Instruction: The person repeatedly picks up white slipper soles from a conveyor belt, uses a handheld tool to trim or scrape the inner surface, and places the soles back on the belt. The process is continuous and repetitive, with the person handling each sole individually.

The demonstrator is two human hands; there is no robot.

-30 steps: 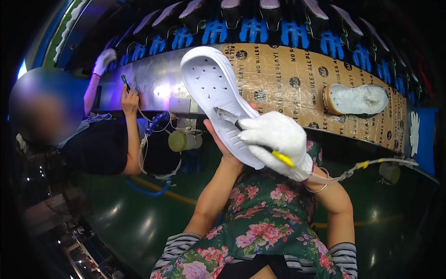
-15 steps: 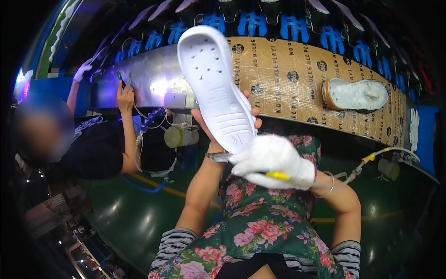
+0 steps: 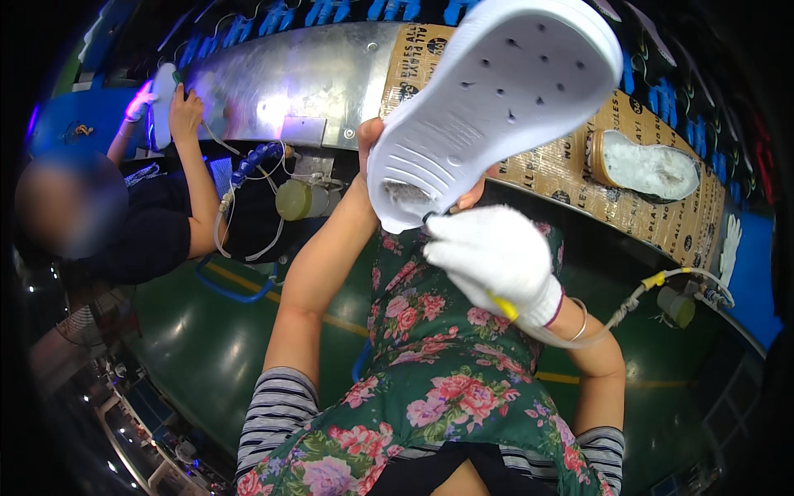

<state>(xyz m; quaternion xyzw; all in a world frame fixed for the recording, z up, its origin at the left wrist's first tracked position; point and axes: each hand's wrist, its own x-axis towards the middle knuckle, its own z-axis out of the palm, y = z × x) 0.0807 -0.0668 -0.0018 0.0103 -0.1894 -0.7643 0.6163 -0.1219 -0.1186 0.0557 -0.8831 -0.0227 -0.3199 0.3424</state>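
My left hand (image 3: 370, 139) grips a white shoe sole (image 3: 463, 124) from beneath, thumb along its left edge and fingertips showing at its right edge. The sole is tilted, its wide toe part with small holes up and to the right. In a white glove, my right hand (image 3: 500, 252) is closed on a brush, its handle mostly hidden by the fingers. Grey bristles (image 3: 407, 195) lie against the sole's heel. A clear hose (image 3: 542, 335) with yellow tape runs from under the glove along my right wrist.
Cardboard (image 3: 546, 174) covers part of the metal bench (image 3: 331, 66). Another shoe piece with a white inside (image 3: 649, 165) rests on it. A co-worker's hand (image 3: 186, 112) holds a brush at the left. A white glove (image 3: 730, 248) hangs at the right; blue clamps (image 3: 331, 10) line the back.
The sole has come closer and swung its toe to the right. My right hand has moved slightly up, and the brush has gone from the heel's edge onto the heel surface.
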